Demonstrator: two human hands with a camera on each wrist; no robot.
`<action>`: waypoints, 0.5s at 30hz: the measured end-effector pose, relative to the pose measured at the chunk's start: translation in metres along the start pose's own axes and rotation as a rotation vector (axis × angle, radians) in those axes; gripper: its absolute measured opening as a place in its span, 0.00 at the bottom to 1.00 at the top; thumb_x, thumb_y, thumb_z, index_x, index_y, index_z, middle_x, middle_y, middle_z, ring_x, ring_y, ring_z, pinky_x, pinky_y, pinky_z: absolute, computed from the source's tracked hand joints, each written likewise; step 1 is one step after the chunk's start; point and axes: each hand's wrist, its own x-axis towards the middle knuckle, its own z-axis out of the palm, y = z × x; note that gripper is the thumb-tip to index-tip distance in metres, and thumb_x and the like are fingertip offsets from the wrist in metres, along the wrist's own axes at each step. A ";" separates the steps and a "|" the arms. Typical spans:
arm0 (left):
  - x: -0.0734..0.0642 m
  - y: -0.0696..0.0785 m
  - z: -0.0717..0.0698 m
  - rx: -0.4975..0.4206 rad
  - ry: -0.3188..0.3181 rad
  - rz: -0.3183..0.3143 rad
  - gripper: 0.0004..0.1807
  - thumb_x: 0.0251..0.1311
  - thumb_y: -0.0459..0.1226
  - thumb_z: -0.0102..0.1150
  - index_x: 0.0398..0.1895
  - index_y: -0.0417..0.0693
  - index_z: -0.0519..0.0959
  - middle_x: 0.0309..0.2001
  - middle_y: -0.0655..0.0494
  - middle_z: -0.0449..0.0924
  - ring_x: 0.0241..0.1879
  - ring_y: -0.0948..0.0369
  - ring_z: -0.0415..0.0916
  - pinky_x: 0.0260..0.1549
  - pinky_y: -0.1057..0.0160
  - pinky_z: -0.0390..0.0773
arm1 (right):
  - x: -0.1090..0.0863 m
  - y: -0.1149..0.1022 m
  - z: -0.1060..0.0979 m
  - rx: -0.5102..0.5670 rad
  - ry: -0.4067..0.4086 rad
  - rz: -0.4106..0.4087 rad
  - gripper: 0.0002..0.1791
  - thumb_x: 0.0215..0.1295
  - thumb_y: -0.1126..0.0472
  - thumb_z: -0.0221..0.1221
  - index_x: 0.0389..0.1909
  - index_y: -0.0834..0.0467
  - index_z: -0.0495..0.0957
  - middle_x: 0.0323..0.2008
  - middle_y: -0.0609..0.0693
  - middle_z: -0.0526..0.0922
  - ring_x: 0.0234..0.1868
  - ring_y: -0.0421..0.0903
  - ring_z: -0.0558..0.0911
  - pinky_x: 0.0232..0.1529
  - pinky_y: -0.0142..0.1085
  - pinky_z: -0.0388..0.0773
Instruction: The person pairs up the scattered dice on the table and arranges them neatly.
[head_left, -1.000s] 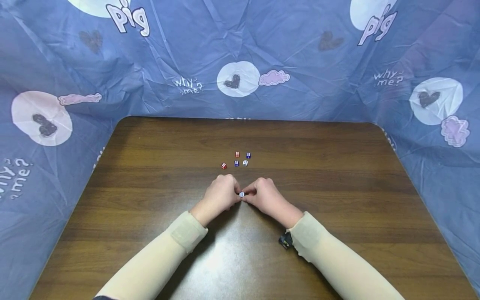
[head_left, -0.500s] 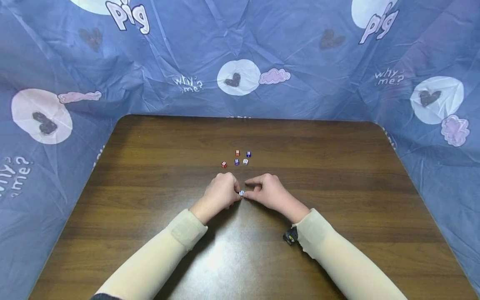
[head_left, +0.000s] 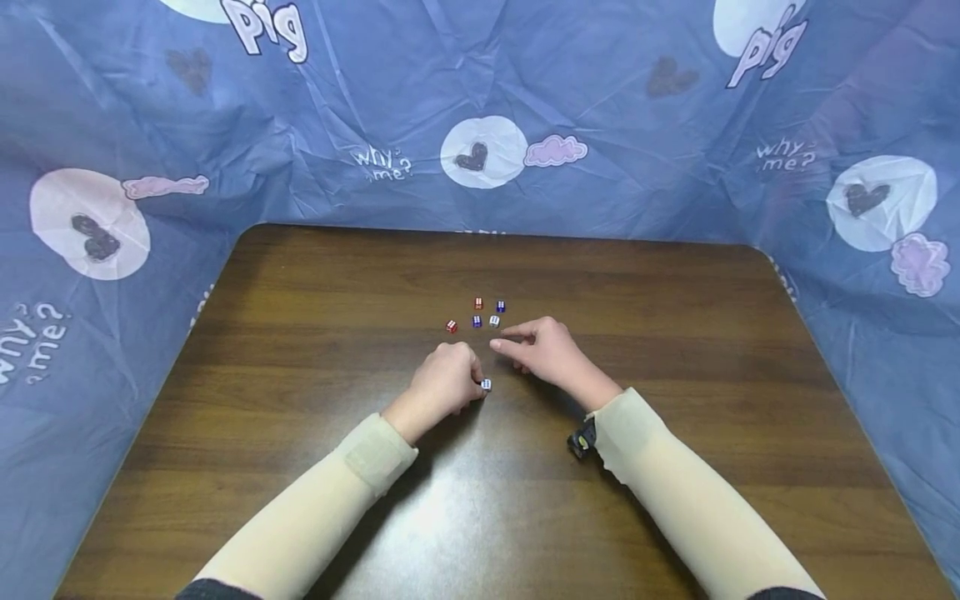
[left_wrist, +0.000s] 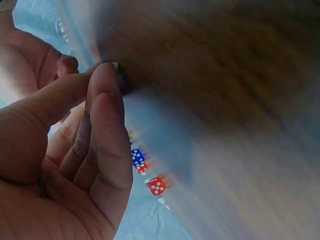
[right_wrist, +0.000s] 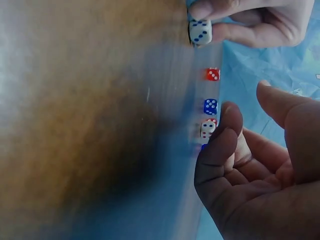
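Observation:
My left hand pinches a white die with blue pips between thumb and fingers, low over the wooden table. In the left wrist view the fingertips hide most of that die. Farther up the table, my right hand holds nothing, its thumb and forefinger apart. Just beyond its fingertips lies another white die. A blue die sits beside that one, with a second blue die and a red die behind them. Another red die, turned at an angle, lies to the left.
The brown wooden table has rounded far corners. A blue printed cloth hangs around its back and sides. A small black device is strapped at my right wrist.
My right hand has let go of the white die, spread its thumb and forefinger, and moved forward toward the group of dice. My left hand has stayed at the die.

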 end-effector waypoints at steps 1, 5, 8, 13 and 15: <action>0.000 0.000 0.000 0.001 0.000 -0.001 0.11 0.57 0.36 0.74 0.19 0.54 0.84 0.08 0.64 0.73 0.08 0.66 0.74 0.17 0.62 0.76 | 0.002 0.000 0.000 -0.015 0.010 -0.003 0.24 0.67 0.44 0.67 0.54 0.57 0.86 0.19 0.49 0.84 0.21 0.47 0.82 0.23 0.38 0.75; 0.000 0.000 0.001 -0.001 0.003 -0.011 0.11 0.56 0.37 0.75 0.19 0.54 0.84 0.07 0.64 0.74 0.08 0.66 0.74 0.17 0.61 0.76 | 0.012 -0.001 0.002 -0.066 0.047 -0.019 0.23 0.66 0.47 0.69 0.54 0.58 0.86 0.15 0.48 0.81 0.17 0.45 0.80 0.21 0.37 0.73; 0.000 0.000 0.001 -0.005 0.002 -0.020 0.11 0.56 0.36 0.75 0.19 0.54 0.84 0.07 0.64 0.74 0.08 0.66 0.74 0.17 0.61 0.76 | 0.018 -0.002 0.004 -0.102 0.076 -0.033 0.22 0.65 0.49 0.70 0.53 0.59 0.86 0.13 0.47 0.79 0.15 0.43 0.77 0.22 0.37 0.72; -0.001 0.000 0.000 -0.007 -0.003 -0.023 0.12 0.55 0.37 0.76 0.18 0.55 0.83 0.08 0.64 0.74 0.08 0.66 0.74 0.18 0.61 0.76 | 0.028 -0.001 0.005 -0.174 0.142 -0.060 0.21 0.62 0.51 0.72 0.51 0.60 0.87 0.12 0.44 0.76 0.17 0.40 0.73 0.29 0.38 0.72; -0.001 0.000 0.000 -0.011 -0.006 -0.027 0.11 0.55 0.37 0.76 0.18 0.55 0.84 0.08 0.64 0.74 0.08 0.66 0.74 0.17 0.61 0.76 | 0.032 -0.001 0.005 -0.181 0.148 -0.049 0.20 0.62 0.51 0.73 0.50 0.59 0.87 0.13 0.44 0.77 0.18 0.40 0.72 0.29 0.39 0.72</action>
